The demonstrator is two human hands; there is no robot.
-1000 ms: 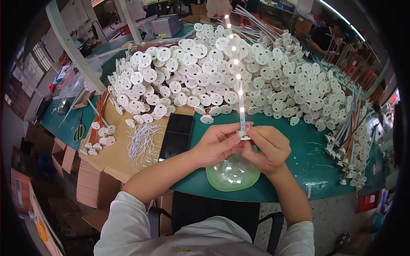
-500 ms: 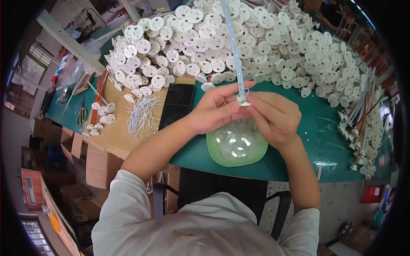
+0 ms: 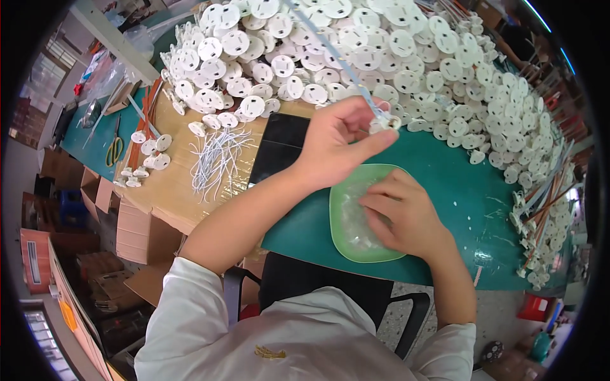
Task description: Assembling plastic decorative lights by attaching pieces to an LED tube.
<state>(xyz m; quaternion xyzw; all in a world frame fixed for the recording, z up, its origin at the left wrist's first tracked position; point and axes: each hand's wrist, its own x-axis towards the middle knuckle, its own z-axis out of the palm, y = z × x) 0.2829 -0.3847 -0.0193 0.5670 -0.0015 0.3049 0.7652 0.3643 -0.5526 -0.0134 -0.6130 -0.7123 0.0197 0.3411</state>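
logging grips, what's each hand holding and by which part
Left hand holds the LED strip by its white base end. Right hand, at the green bowl: cannot be told.

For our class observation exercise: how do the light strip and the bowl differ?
The light strip is long and narrow, while the bowl is broad with rounded corners. The strip is pale; the bowl is green. The left hand holds the strip up at a slant, whereas the bowl sits on the table, the right hand in it. Both have a hand at them.

Bare hands [image 3: 337, 147] [image 3: 406, 214]; whitish short-sleeved shirt [image 3: 324, 330] with small golden motif [image 3: 270, 352].
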